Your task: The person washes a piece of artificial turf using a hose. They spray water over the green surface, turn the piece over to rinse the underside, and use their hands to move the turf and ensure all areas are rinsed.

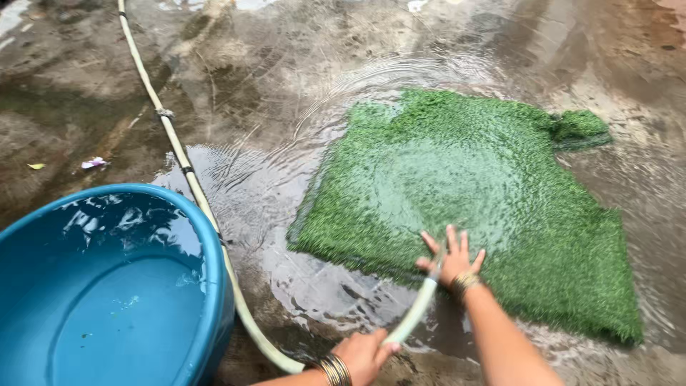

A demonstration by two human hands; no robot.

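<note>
A pale hose (418,309) is gripped by the left hand (364,355). The right hand (451,259) is pressed, fingers spread, on a wet green turf mat (471,193). A blue tub (107,286) is seen beside the hose.

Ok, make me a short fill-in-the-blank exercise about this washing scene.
1. The right hand presses flat on a ____ turf mat.
2. The left hand grips a pale ____.
3. The tub at the left is ____ in colour.
4. The concrete floor is ____ with water.

Missing words: green; hose; blue; wet
</note>
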